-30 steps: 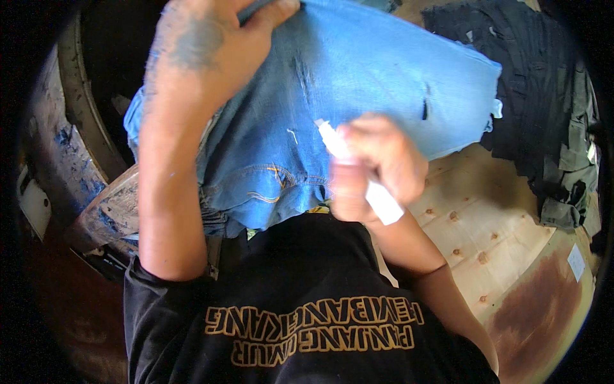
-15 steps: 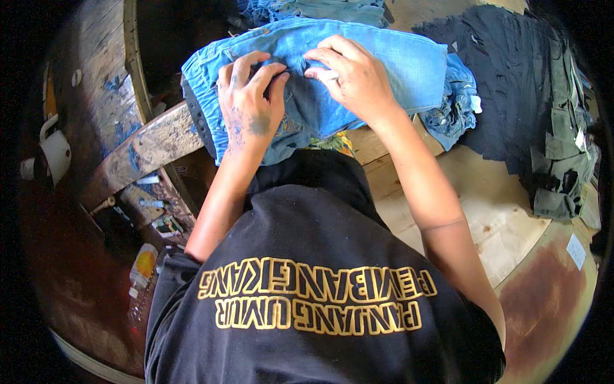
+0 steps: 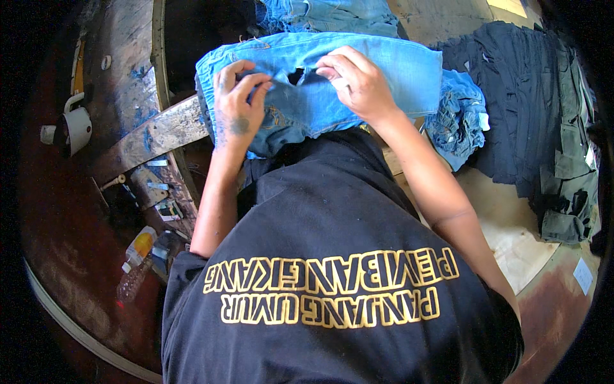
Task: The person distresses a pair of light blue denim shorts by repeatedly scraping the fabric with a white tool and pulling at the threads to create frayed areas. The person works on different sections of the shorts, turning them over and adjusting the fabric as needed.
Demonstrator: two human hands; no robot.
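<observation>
My left hand (image 3: 238, 105) and right hand (image 3: 358, 83) pinch the blue jeans (image 3: 377, 67) spread on the wooden board (image 3: 157, 134), fingers closed either side of a small hole (image 3: 296, 77) already made; elsewhere the denim looks whole.

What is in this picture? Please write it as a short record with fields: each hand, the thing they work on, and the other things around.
Left hand: fingers pinch the denim at the left edge of a small hole
Right hand: pinches the denim at the right edge of the hole
Worked item: light blue jeans, hole between the hands
Right side: stack of dark garments
Lower left: plastic bottle
Far left: white cup
</observation>
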